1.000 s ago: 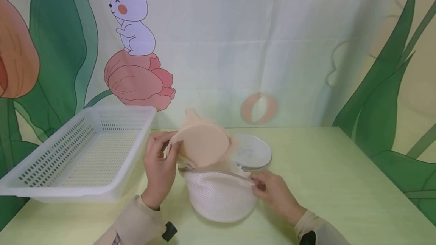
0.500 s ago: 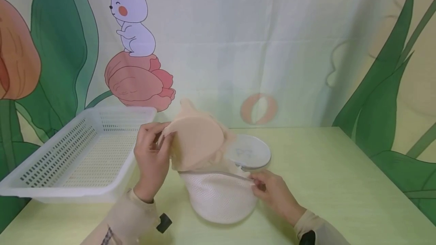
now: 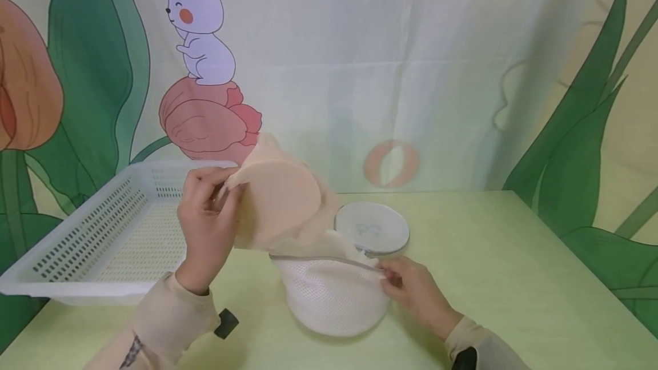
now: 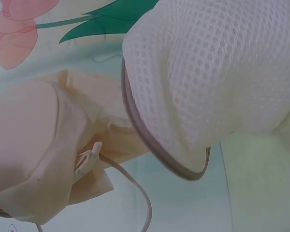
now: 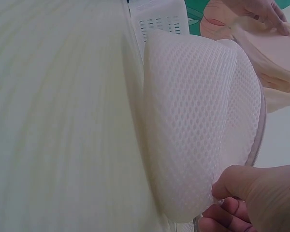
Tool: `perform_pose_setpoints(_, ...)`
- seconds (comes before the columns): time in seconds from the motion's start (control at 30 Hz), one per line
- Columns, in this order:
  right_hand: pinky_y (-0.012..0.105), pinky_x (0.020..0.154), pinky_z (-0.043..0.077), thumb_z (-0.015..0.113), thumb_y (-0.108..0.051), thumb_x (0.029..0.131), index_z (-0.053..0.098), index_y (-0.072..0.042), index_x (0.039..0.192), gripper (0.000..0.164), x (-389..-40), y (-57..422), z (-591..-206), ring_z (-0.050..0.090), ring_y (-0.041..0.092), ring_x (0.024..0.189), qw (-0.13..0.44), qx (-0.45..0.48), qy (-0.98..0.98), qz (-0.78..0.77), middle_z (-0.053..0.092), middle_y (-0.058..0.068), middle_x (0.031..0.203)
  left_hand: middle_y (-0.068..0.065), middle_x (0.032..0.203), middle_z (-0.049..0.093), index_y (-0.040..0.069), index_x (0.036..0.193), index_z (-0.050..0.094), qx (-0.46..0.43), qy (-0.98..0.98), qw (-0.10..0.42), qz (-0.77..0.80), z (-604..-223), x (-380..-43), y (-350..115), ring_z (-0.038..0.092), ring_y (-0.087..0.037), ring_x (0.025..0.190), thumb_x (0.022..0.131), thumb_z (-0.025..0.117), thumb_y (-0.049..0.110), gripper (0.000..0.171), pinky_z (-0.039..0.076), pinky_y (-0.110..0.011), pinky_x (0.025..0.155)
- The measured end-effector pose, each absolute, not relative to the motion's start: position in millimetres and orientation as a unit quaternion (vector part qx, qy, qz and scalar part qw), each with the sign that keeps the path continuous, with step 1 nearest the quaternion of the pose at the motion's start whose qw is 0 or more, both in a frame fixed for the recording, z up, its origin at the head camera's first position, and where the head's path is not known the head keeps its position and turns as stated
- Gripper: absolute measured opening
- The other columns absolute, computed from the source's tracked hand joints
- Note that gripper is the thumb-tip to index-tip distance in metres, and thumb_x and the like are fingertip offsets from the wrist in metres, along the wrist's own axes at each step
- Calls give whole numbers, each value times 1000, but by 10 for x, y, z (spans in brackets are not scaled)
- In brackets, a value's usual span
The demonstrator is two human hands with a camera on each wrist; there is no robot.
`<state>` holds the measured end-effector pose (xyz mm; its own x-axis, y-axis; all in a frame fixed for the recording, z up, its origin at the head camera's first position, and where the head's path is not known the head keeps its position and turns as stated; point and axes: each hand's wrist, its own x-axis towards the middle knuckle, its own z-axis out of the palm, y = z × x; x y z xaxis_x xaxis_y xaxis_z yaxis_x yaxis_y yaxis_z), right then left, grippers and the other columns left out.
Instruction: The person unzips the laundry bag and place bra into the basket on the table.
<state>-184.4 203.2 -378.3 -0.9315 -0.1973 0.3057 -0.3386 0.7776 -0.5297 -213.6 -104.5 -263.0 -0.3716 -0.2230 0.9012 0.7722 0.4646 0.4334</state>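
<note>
A beige bra [image 3: 280, 198] with a smooth moulded cup is held up over a white mesh laundry bag [image 3: 334, 298]. My left hand [image 3: 203, 218] pinches the bra's left edge between thumb and fingers. Loose cloth trails from the cup down to the bag's zippered mouth. On the right, my right hand [image 3: 418, 296] grips the zippered rim of the bag, as the right wrist view also shows. In the left wrist view, a thin strap [image 4: 142, 193] dangles below the bra. The bag's round white lid [image 3: 372, 226] lies folded back behind its mouth.
A white perforated plastic basket [image 3: 97, 289] stands on the left of the pale green table [image 3: 514, 278], partly behind my left hand. A printed cloth backdrop [image 3: 329, 73] with a rabbit and flowers rises behind the table.
My left hand has moved left and up, drawing the bra further out of the bag and towards the basket. My right hand has kept its grip on the bag's rim in place.
</note>
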Motion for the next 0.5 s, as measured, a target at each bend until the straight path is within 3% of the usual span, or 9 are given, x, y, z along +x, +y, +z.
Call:
perform_pose_setpoints(0.23, 21, 69, 52, 69, -1, 80, 69, -3, 106, 26, -1850, 2035, -3788, 57, 7, 77, 121, 146, -935, 299, 64, 0, 86, 22, 97, 47, -5, 95, 70, -198, -689, 529, -454, -2527, -2126, -1200, 49, 5, 93, 80, 71, -7, 15, 46, -4, 80)
perform_pose_setpoints(0.5, 20, 68, 52, 69, 0, 79, 69, -3, 106, 26, -1859, 2024, -3800, 56, 6, 76, 123, 144, -935, 299, 64, 0, 85, 24, 97, 45, -2, 96, 71, -184, -713, 528, -422, -2482, -2160, -1400, 44, 7, 93, 81, 71, -5, 15, 41, -3, 77)
